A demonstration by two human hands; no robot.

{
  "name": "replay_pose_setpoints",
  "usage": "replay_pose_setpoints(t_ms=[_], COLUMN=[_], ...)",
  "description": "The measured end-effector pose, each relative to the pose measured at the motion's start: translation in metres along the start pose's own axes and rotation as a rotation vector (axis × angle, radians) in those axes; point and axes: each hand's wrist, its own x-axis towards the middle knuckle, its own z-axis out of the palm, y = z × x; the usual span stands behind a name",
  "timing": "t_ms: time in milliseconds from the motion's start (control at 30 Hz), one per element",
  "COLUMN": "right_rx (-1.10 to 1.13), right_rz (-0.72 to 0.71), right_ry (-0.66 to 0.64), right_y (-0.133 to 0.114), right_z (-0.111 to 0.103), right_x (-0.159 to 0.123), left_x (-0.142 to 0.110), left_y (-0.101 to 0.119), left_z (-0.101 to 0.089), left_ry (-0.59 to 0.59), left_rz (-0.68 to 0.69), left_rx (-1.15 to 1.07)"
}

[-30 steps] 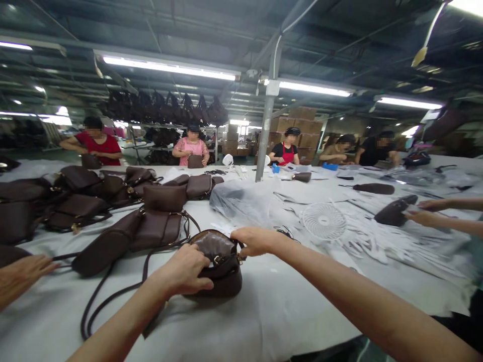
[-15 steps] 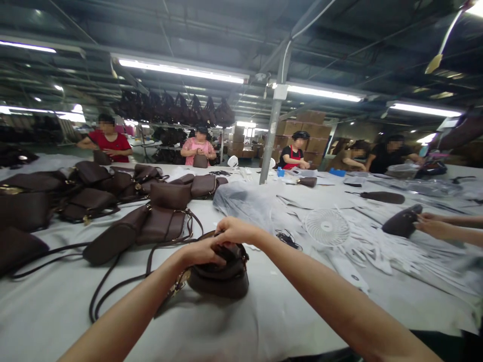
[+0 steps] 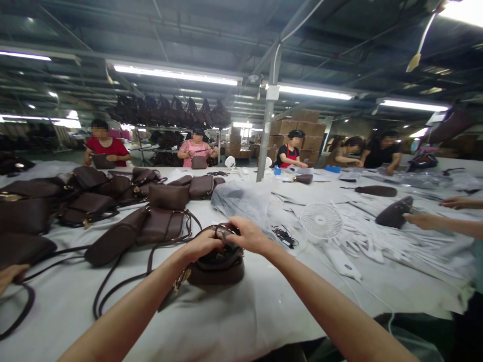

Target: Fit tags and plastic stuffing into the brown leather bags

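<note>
In front of me a small dark brown handbag (image 3: 221,272) stands on the white-covered table. My left hand (image 3: 206,245) is closed on the left side of its top opening, fingers partly inside. On the opposite side my right hand (image 3: 245,235) grips the upper rim, beside a thin strap loop that arches over the opening. Gold-coloured hardware (image 3: 182,280) hangs at the bag's left side. What lies inside the bag is mostly hidden by my fingers. Left of it, a brown bag with a raised flap (image 3: 162,223) lies with its long straps spread over the table.
Many brown bags (image 3: 88,203) pile up on the left. Clear plastic sheeting (image 3: 241,201), a white handheld fan (image 3: 322,221) and white strips (image 3: 400,246) lie ahead and right. A grey post (image 3: 266,136) rises beyond. Co-workers' hands are at the right (image 3: 426,221) and left edges (image 3: 11,276).
My right hand has shifted rightward, and the bag's opening shows wider, with a strap loop now visible. A co-worker's hand with a strap has appeared at the left edge.
</note>
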Motion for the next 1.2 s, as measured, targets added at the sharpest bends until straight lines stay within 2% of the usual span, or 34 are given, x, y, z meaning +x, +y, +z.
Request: replay_pose_setpoints(t_ms=[167,333,567,733,900,1000,1100,1133,1200], right_rx=[-0.099,-0.322,-0.308,-0.219,-0.130,-0.188,-0.337,-0.342,-0.271], right_rz=[-0.125,0.024,0.057,0.028,-0.043,-0.190,-0.327,-0.311,-0.190], right_ry=[-0.115,-0.144,-0.169,-0.159,-0.163,-0.137,-0.207,-0.240,-0.253], right_y=[0.009,0.005,0.016,0.027,0.032,0.027,0.019,0.017,0.016], right_z=[-0.001,0.009,0.019,0.017,0.013,0.012,0.010,0.010,0.009], right_x=[-0.010,0.004,0.017,0.011,0.004,0.005,0.007,0.008,0.009], left_x=[0.001,0.008,0.018,0.026,0.025,0.031,0.040,0.041,0.040], left_y=[0.002,0.003,-0.008,-0.010,-0.005,-0.006,-0.009,-0.010,-0.012], left_z=[-0.005,-0.005,-0.009,-0.003,-0.002,0.000,0.003,0.003,0.003], left_ry=[0.007,0.008,-0.095,-0.051,0.067,0.146,0.197,0.188,0.129], left_rz=[-0.014,0.004,0.039,0.001,0.011,0.011,0.008,0.010,0.021], left_rx=[0.039,0.102,0.360,0.505,0.585,0.578,0.531,0.506,0.448])
